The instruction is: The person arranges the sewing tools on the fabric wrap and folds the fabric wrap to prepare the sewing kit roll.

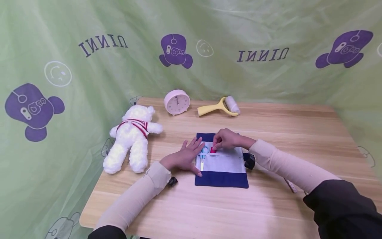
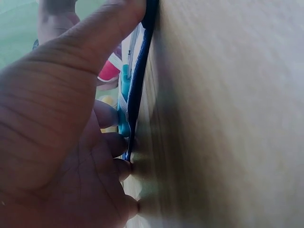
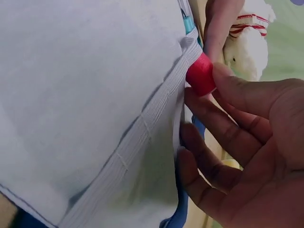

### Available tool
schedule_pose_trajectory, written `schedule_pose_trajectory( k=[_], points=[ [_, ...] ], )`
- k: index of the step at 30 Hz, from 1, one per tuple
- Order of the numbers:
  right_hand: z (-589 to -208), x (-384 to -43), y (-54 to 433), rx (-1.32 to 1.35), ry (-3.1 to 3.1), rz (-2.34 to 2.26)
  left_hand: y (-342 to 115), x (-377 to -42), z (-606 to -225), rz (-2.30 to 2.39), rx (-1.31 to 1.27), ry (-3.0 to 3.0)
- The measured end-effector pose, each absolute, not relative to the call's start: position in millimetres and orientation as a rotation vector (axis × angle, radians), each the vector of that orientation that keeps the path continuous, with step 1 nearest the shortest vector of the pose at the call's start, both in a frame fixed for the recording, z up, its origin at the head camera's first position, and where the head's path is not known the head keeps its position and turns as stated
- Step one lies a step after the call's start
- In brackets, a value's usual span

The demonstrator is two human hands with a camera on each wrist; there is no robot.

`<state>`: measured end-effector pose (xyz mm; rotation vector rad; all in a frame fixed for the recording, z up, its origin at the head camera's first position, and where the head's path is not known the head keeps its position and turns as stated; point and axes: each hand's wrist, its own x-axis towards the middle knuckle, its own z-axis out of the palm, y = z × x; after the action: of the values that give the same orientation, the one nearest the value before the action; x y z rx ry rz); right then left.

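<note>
A navy sewing pouch (image 1: pixel 221 179) with a pale lining lies unfolded on the table. A white elastic strip (image 3: pixel 137 127) crosses the lining. Light-blue-handled scissors (image 1: pixel 202 161) sit under the strip at the left, blades toward the near edge. My right hand (image 1: pixel 227 139) pinches a red spool of thread (image 3: pixel 201 75) between thumb and fingers; one end of the spool is tucked under the strip, beside the scissors. With fingers spread, my left hand (image 1: pixel 185 157) rests on the pouch's left edge, its thumb (image 2: pixel 107 31) against the navy border.
A white teddy bear (image 1: pixel 131 141) lies at the left. Along the back are a pink alarm clock (image 1: pixel 177 102) and a yellow-handled lint roller (image 1: pixel 211 108). A thin object (image 1: pixel 290 186) lies partly hidden by the right forearm. A green printed curtain (image 1: pixel 209 20) surrounds the table.
</note>
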<state>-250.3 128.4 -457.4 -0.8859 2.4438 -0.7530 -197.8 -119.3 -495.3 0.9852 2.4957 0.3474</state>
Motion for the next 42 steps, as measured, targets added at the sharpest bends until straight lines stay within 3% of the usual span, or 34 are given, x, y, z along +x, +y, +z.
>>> schedule_pose_trajectory(
  k=[42],
  points=[
    [-462,-268,124,-1.056,2.227,-0.713,-119,-203,-498,0.282,1.015,2.509]
  ],
)
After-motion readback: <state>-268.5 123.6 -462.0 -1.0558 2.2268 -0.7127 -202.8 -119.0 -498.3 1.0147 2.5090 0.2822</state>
